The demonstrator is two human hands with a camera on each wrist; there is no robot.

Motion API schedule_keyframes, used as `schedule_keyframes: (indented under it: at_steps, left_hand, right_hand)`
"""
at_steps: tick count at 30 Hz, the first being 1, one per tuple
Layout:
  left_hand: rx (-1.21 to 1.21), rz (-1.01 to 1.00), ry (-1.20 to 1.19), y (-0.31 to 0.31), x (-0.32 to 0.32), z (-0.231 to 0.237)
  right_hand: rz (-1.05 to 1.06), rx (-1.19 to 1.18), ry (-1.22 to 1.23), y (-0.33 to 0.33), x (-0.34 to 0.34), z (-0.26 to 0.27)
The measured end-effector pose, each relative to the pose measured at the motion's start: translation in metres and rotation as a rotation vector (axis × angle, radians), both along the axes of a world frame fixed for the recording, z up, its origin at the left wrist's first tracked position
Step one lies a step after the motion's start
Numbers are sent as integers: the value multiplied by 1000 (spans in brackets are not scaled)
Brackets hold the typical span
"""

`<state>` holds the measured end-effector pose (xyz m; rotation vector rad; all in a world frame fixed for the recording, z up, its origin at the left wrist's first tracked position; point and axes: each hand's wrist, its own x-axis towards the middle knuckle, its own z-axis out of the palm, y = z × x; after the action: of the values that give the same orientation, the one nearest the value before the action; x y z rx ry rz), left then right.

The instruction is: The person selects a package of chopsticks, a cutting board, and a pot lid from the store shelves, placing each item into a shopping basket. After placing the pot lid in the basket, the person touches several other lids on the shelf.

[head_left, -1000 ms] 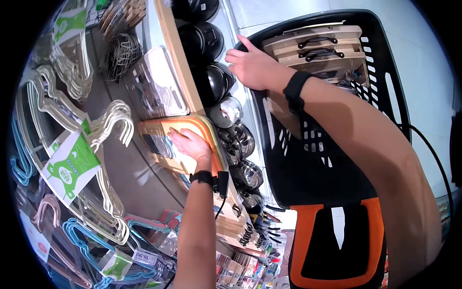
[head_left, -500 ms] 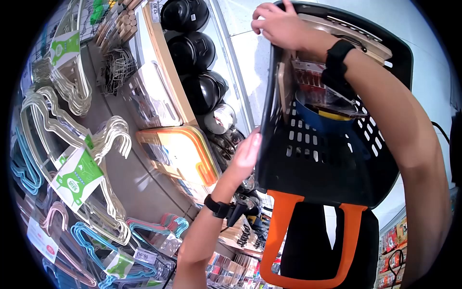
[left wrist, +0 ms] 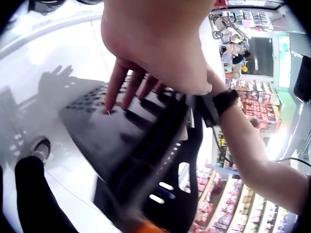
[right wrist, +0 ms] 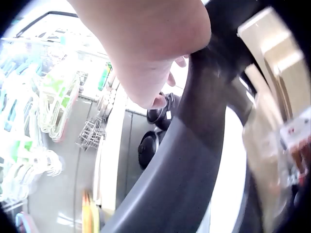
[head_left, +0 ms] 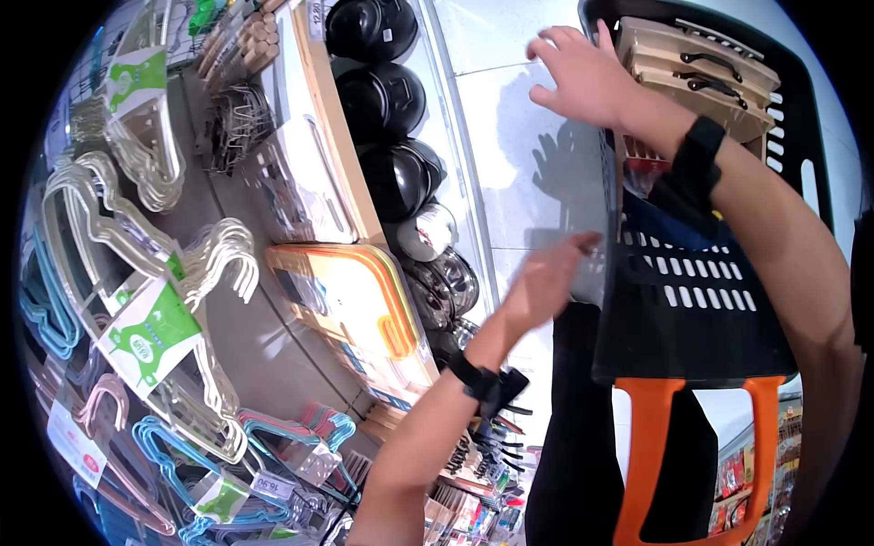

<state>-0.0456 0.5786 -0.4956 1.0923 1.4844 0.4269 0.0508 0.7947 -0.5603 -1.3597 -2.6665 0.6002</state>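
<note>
A black basket [head_left: 696, 350] with slotted walls and an orange handle [head_left: 641, 455] stands at the right of the head view. Inside lie light wooden pieces with black handles [head_left: 712, 64], a red package [head_left: 645, 156] and something blue [head_left: 669, 218]. My right hand [head_left: 583, 80] is at the basket's upper left edge, fingers spread; the right wrist view shows it [right wrist: 150, 68] beside the dark rim [right wrist: 180, 165]. The left hand [head_left: 544, 287], blurred, is at the basket's left side; in the left wrist view its fingers [left wrist: 130, 90] extend over the slotted wall [left wrist: 116, 141]. Contact is unclear.
On the left are hangers [head_left: 218, 264], a wire bundle [head_left: 238, 127], and a shelf with orange-edged boards [head_left: 364, 309]. Black pots [head_left: 381, 100] line the shelf's edge. Pale floor tiles [head_left: 510, 173] lie between the pots and basket. A dark-clothed leg [head_left: 578, 400] is below.
My left hand has left the orange-edged boards and moved right to the basket's side. The basket sits farther right in view. My right hand's fingers have spread out from the rim.
</note>
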Motion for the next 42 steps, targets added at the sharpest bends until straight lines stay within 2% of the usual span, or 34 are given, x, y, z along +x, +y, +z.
schedule_keyframes:
  at_steps: [1,2,4,5,7,8,12,13,15,20,24,30,33,36,38,40,42]
  left_hand:
    - [12,3,73,-6,-14,-21]
    - [-79,78,196,-6,-34,-39]
    - [102,65,584,-15,-87,-106]
    - [213,36,751,-23,-121,-143]
    - [193,-113,1084,-26,-185,-173]
    - [43,-115,1217,-18,-200,-172]
    - [82,322,1614,-27,-249,-208]
    - [-57,479,1547,-26,-259,-211]
    - [-79,654,1477,-30,-298,-229]
    - [-184,955,1331,-27,-340,-263]
    - [-293,947,1416,-23,-347,-267]
    - [-324,987,1369,-37,-361,-280]
    - [-309,986,1313,-12,-306,-240]
    - [209,172,1824,1,-269,-232]
    - [584,-297,1439,21,-253,-226]
    - [453,-701,1373,29,-236,-225]
    - [282,-761,1502,24,-239,-236]
  right_hand:
    - [40,176,-19,-6,6,-7]
    - [60,170,-3,-11,8,-7]
    - [96,154,37,-13,9,-5]
    - [143,72,106,-13,12,-11]
    - [244,117,64,-16,12,-9]
    - [279,137,33,-19,14,-6]
    - [352,138,85,-26,20,-4]
    - [356,132,96,-27,19,-2]
    - [366,128,110,-30,20,3]
    - [362,81,107,-38,42,10]
    - [352,62,108,-37,52,14]
    - [335,42,111,-36,52,13]
    - [314,43,114,-34,39,6]
    - [268,39,106,-32,17,-7]
    - [240,36,102,-31,5,-12]
    - [227,25,96,-31,-1,-17]
    - [224,19,90,-31,-4,-19]
